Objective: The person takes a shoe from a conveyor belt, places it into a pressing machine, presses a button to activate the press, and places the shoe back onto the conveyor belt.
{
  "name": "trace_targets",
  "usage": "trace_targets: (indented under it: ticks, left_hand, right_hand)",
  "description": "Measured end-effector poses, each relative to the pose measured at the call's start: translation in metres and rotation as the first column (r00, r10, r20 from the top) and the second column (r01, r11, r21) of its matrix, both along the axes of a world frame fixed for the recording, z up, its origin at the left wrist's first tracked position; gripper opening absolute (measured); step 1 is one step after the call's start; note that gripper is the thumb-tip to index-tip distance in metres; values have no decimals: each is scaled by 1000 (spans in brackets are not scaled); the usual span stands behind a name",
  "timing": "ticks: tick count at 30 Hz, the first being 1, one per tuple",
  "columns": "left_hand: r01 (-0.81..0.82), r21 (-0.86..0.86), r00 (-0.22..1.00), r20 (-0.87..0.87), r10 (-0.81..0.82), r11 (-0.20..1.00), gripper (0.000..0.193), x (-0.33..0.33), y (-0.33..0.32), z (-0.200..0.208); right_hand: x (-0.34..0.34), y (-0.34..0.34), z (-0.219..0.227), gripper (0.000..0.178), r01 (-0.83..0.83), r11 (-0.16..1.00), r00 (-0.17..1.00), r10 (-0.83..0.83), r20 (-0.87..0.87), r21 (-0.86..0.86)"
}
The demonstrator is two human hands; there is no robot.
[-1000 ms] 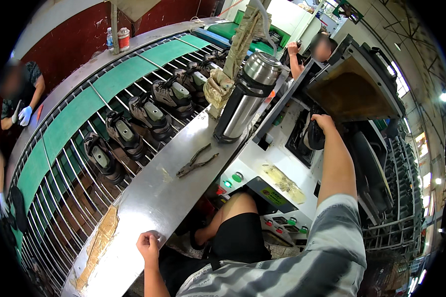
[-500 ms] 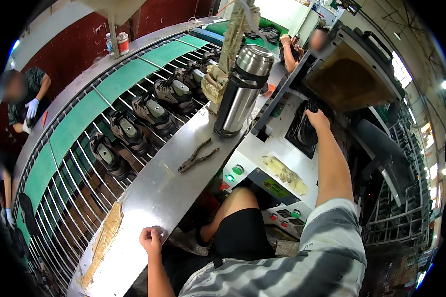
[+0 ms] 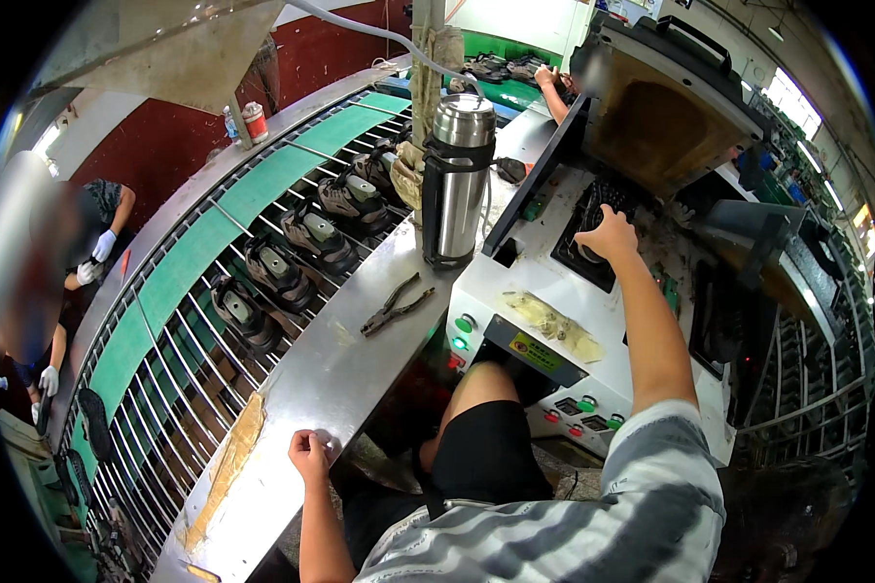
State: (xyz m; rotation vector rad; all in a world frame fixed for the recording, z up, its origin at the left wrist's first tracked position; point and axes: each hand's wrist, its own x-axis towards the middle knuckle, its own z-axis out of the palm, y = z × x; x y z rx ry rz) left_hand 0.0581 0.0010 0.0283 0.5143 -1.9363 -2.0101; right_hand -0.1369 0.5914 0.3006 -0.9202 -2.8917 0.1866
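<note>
My right hand [image 3: 610, 234] reaches into the open machine at the right, its fingers bent down on a black, treaded shoe sole [image 3: 603, 202] in the dark recess. The fingertips are partly hidden against the black rubber. My left hand [image 3: 310, 453] rests at the edge of the metal counter [image 3: 311, 389], fingers curled in, and nothing shows in it. A pair of pliers [image 3: 397, 305] lies on the counter with its handles apart. Beyond it stands a steel thermos flask [image 3: 459, 180] with a black handle.
The machine's raised lid [image 3: 666, 107] tilts over the recess. Its front carries green and red buttons [image 3: 465, 323]. A curved roller rack [image 3: 180, 374] holds several brown shoes [image 3: 306, 238]. Loose soles [image 3: 94, 425] lie at the far left. Gloved co-workers stand beyond the rack.
My right hand has moved slightly with the black sole, which now sits lower in the recess. My left hand stays at the counter edge. The view has shifted, and a left co-worker shows more.
</note>
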Motion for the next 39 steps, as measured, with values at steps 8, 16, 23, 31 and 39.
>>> trace_targets:
  ticks: [8,16,23,31,39]
  left_hand:
    - [47,-141,999,10,-46,989,7,-2,4,6]
    - [-184,158,968,199,151,970,12,-48,-1,-10]
    - [268,539,924,90,-371,798,63,-91,180,14]
    - [514,711,734,-76,-675,479,69,-143,282,56]
    - [511,765,716,-127,-686,392,76,-129,272,77]
  right_hand:
    - [13,7,-9,92,-68,996,998,68,10,50]
    - [52,31,-49,65,-253,965,900,263,-346,77]
    - [213,110,-64,36,-136,972,730,228,-644,190]
    - [353,143,-30,20,19,985,718,107,-688,174]
    - [354,207,-34,28,192,976,759,-85,-646,97]
